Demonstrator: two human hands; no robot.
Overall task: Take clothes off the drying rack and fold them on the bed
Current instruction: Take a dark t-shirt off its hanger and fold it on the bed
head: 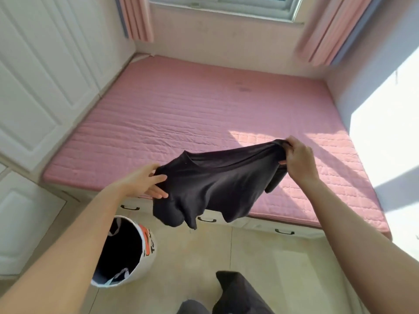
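Black T-shirt hangs in mid-air at the centre of the frame, stretched between two hands over the near edge of the pink quilted bed, its neckline uppermost and its hem drooping toward the floor. Below it, at lower left, a round white basket with orange and black print stands on the floor; its inside is dark, with pale strips at the rim, and I cannot tell what lies in it. The left hand pinches the shirt's left edge, thumb above and fingers nearly straight and spread. The right hand grips the bunched opposite shoulder, fingers curled tight round the cloth. Drawers with dark handles run under the bed. White cupboard doors fill the left side; pink curtains flank a window at the top. Sunlight falls across the bed's right part, and a dark trouser leg shows at bottom centre.
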